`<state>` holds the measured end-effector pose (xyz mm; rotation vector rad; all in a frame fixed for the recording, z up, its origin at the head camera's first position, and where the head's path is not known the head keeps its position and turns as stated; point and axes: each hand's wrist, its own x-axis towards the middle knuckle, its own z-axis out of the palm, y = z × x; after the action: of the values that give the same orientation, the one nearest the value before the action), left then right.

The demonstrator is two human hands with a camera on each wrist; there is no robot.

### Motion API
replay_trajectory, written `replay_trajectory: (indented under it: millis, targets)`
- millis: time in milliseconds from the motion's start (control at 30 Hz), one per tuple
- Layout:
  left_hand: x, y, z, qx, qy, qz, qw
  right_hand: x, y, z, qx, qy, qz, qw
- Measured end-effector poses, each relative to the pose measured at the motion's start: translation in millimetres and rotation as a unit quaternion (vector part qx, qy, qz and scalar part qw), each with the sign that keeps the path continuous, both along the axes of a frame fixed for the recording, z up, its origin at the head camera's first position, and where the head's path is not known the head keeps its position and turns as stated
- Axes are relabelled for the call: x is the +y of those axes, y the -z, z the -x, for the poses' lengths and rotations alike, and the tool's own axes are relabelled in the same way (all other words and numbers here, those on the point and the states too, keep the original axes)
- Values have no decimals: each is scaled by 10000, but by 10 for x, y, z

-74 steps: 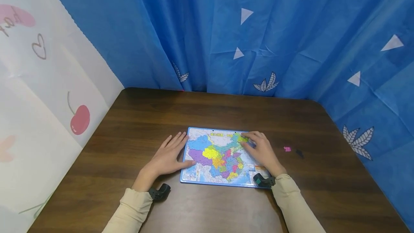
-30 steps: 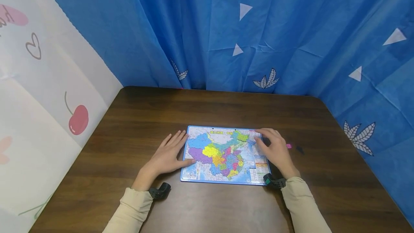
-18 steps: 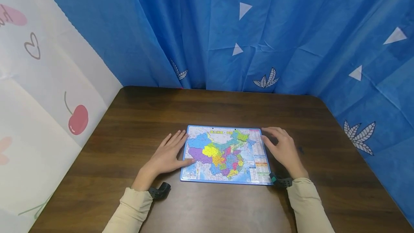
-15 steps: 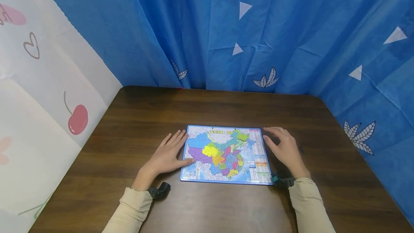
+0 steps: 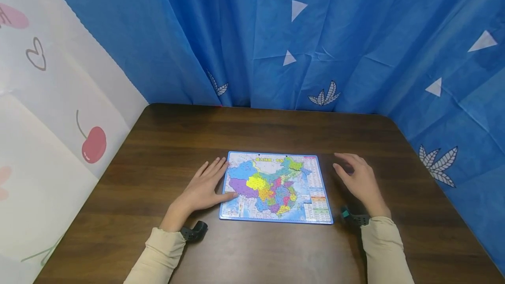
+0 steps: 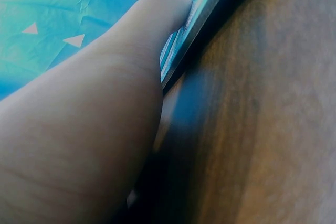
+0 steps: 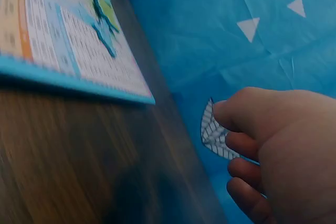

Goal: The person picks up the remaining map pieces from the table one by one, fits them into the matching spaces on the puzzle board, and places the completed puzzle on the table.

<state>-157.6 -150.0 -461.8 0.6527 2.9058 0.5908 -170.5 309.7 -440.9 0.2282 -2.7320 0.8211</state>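
In the head view a map puzzle board (image 5: 315, 209) with a blue rim lies flat on the table, its coloured map pieces (image 5: 257, 182) set in the middle. My left hand (image 5: 201, 192) lies along the board's left edge, fingers spread and straight, with the thumb over its surface. To the right of the board and apart from it hovers my right hand (image 5: 360, 181). Its fingers are loosely bent, and nothing shows between them in the right wrist view. The pink piece seen earlier on the table is hidden, probably behind this hand.
The brown wooden table (image 5: 272, 253) stretches around the board on all sides. A blue curtain (image 5: 272, 34) hangs behind its far edge and at the right. At the left is a white printed cloth (image 5: 51, 143). Each wrist wears a black camera band.
My right hand has moved right, from the board's upper right pieces to the bare table beyond its edge. The pink and dark pieces there have gone out of sight. The left hand stays put.
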Motion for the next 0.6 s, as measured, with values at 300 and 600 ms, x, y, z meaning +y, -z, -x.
replay_trajectory:
  millis: [300,600]
  targets:
    - [-2,15,15,12,7,-15,10000,169,-28,-34,-292,223,-136,9992]
    - [0,20,18,32,23,16,10000,272,-54,-72,-626,387,-309,9968]
